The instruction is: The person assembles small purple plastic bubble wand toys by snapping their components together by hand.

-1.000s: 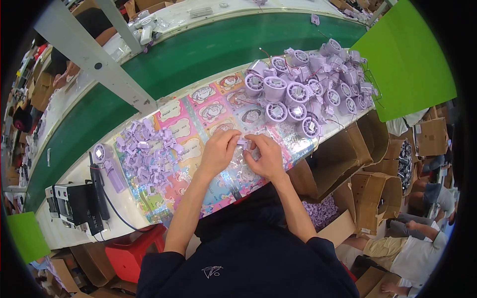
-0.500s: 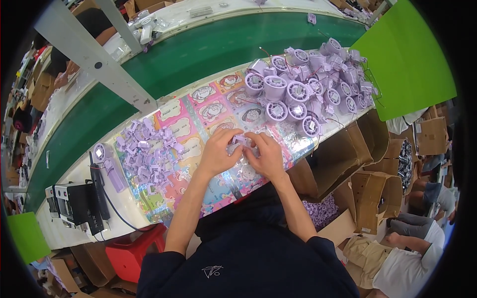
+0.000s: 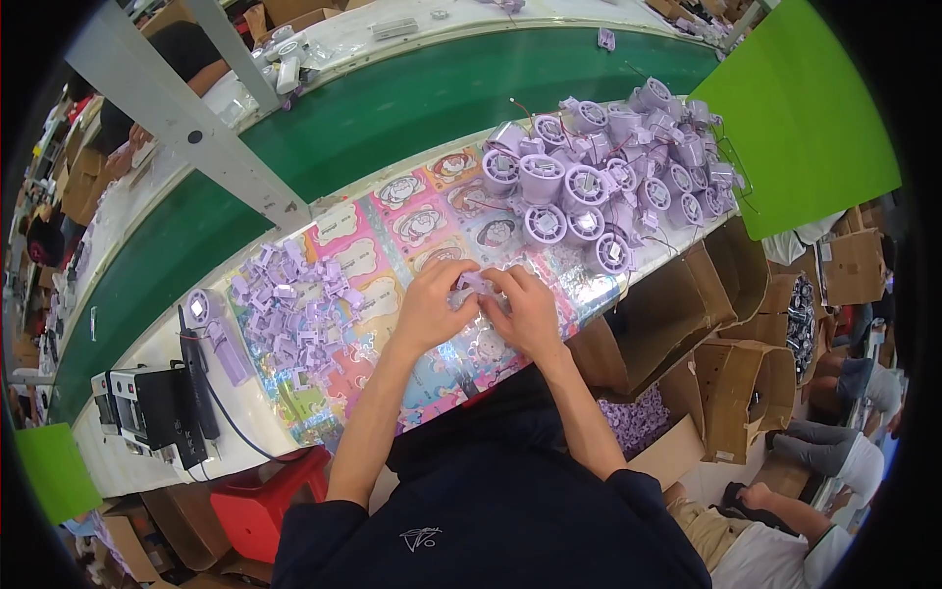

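Over the colourful printed mat, a small lilac plastic part is pinched between my two hands; the fingers cover much of it. My left hand is closed on its left side, thumb and forefinger meeting at the part. From the other side my right hand grips it with bent fingers. Left of my hands lies a heap of small lilac plastic brackets. Beyond my right hand, lilac round fan housings with thin wires are piled up.
A black electric screwdriver stands by a black power box at the left. Behind the bench runs a green conveyor belt, with a metal post before it. Cardboard boxes and a red stool sit below; people work nearby.
Both hands stay in place, with the fingers shifting slightly around the lilac part. At the lower right, a seated person has moved an arm and leaned.
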### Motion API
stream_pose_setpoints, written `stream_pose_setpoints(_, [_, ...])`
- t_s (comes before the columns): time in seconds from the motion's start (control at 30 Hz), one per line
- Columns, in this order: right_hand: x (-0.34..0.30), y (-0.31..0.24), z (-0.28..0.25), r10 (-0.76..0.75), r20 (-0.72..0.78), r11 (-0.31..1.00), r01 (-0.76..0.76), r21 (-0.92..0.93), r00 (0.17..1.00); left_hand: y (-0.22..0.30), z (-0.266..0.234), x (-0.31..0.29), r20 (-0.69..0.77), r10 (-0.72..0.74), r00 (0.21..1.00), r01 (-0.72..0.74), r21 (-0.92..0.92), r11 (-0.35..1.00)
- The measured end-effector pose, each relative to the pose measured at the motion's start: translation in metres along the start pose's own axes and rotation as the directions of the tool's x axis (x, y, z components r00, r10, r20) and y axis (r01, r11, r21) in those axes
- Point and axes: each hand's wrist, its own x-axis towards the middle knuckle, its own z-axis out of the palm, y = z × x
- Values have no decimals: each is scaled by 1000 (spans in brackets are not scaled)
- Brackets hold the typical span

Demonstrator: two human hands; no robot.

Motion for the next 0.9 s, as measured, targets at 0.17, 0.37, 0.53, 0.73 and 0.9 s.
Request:
stream_pose_setpoints(0.17, [1, -1, 1, 23, -2, 1000, -23, -6, 1000, -1, -1, 1, 2, 19, 1000, -19, 19, 1000])
stream_pose_setpoints(0.37, [1, -1, 3, 3, -36, 1000, -2, 11, 999, -6, 1, 0, 5, 60, 998, -60, 56, 997])
stream_pose_setpoints(0.53, [0, 0, 4, 17, -47, 1000, -16, 20, 999, 0, 0, -1, 7, -54, 999, 54, 0, 999])
stream_pose_setpoints(0.73, [0, 2, 6, 26, -50, 999, -25, 26, 998, -2, -1, 0, 24, -14, 1000, 13, 23, 1000])
stream_pose_setpoints(0.9, [0, 0, 5, 44, -43, 999, -42, 32, 998, -4, -1, 0, 26, 22, 999, -24, 57, 998])
